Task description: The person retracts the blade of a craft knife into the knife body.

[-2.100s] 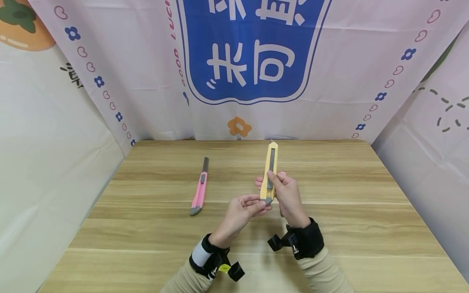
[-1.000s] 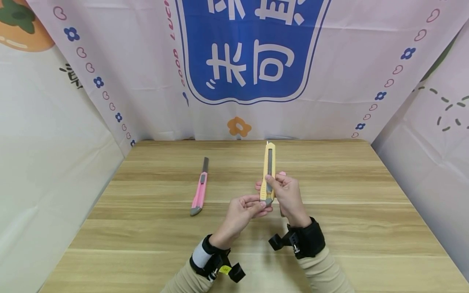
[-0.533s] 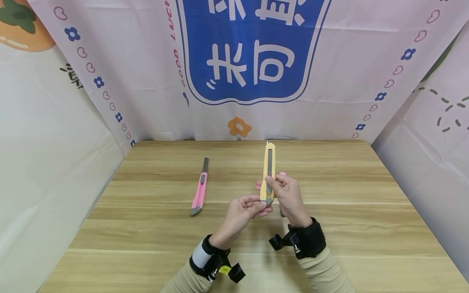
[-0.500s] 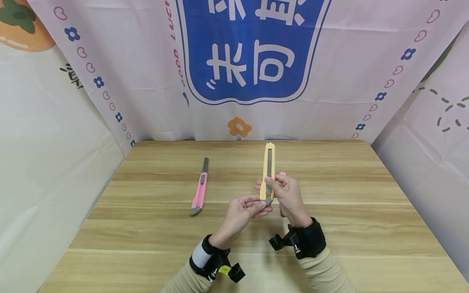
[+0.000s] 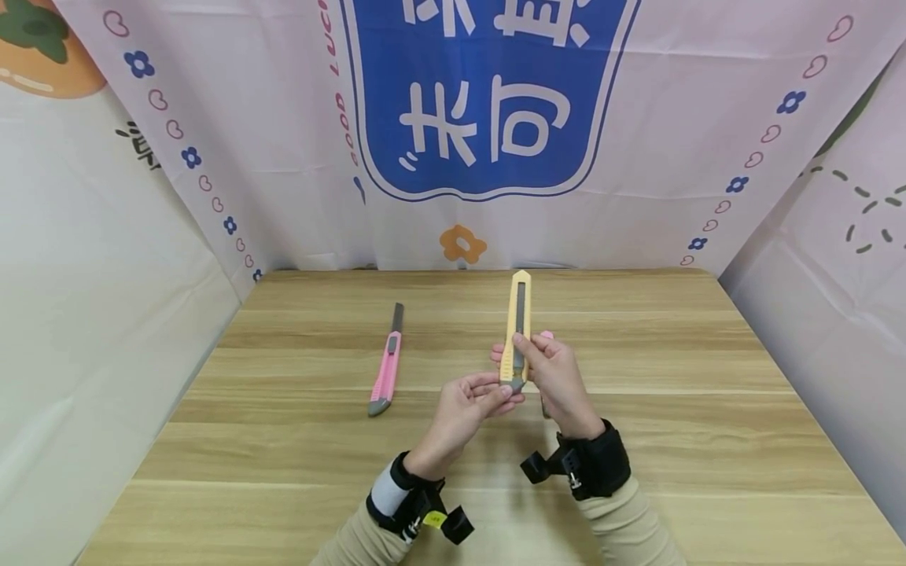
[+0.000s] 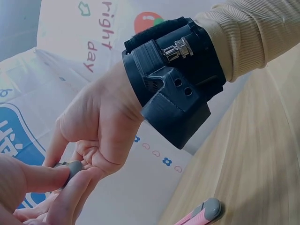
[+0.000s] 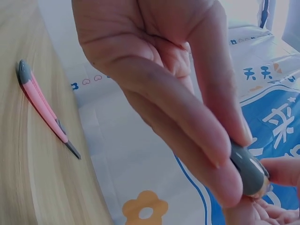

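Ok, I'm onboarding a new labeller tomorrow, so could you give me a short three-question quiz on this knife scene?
1. True or false: the pink plastic utility knife lies on the wooden table with its blade out.
2. Which hand pinches the grey end cap of the yellow plastic utility knife? A) left hand B) right hand
3. Fill in: the right thumb rests on the yellow knife's grey ____.

Key: 1 true. 2 A. 3 slider.
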The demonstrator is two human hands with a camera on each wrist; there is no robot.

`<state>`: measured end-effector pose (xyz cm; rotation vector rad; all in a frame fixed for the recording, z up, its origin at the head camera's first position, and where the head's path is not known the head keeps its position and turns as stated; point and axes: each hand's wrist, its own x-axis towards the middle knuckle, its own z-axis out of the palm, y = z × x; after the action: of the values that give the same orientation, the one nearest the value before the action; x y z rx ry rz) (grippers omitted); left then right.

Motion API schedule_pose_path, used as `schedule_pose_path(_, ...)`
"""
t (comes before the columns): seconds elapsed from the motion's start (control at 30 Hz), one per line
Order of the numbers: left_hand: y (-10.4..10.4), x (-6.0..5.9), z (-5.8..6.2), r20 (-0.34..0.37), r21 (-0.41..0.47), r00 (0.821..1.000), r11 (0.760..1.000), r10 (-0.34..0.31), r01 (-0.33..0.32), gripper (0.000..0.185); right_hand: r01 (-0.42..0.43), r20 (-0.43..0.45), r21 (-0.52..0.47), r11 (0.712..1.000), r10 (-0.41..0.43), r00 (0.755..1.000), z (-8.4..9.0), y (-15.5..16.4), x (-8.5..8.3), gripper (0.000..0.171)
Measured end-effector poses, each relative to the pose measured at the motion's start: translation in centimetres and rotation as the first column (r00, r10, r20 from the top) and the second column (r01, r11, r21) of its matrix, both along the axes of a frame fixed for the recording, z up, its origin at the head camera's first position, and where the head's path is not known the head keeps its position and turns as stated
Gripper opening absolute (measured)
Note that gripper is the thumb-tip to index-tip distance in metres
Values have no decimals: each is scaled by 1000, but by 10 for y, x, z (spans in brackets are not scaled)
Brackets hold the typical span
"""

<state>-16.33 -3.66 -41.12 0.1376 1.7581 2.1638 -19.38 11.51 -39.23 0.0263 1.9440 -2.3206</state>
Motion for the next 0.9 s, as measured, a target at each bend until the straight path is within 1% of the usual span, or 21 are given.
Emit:
schedule_pose_path(0.13, 0, 0, 0, -1, 11, 1000, 1000, 15, -15, 33, 28, 0, -6, 1000, -28, 1000, -1, -3, 0, 39)
schedule_pose_path(0.27, 0, 1, 2, 4, 16, 1000, 999, 29, -30, 32, 63, -40, 24, 998, -62, 997, -1, -7, 1, 37)
schedule_pose_path(0.4, 0, 1, 2, 12, 22, 999, 999, 39, -40, 32, 81, -89, 52, 995, -76, 993, -2, -9, 2, 34)
schedule_pose_path(0.47, 0, 1, 3, 11, 24, 999, 999, 38, -38, 31, 86, -120, 36, 996, -81, 989, -3, -10, 2, 32)
schedule_pose_path(0.63, -1, 2, 4, 7, 25, 1000, 999, 30, -30, 31, 69, -183, -57, 996, -79, 980, -4, -10, 2, 32)
schedule_pose_path(0.7, -1, 2, 4, 3, 25, 1000, 999, 30, -30, 30, 59, -193, -75, 995, -73, 978, -5, -9, 2, 33)
schedule_pose_path(0.9, -1, 2, 4, 3, 18, 1000, 999, 29, -29, 30, 51, -180, -76, 996, -64, 982, -4, -9, 2, 33)
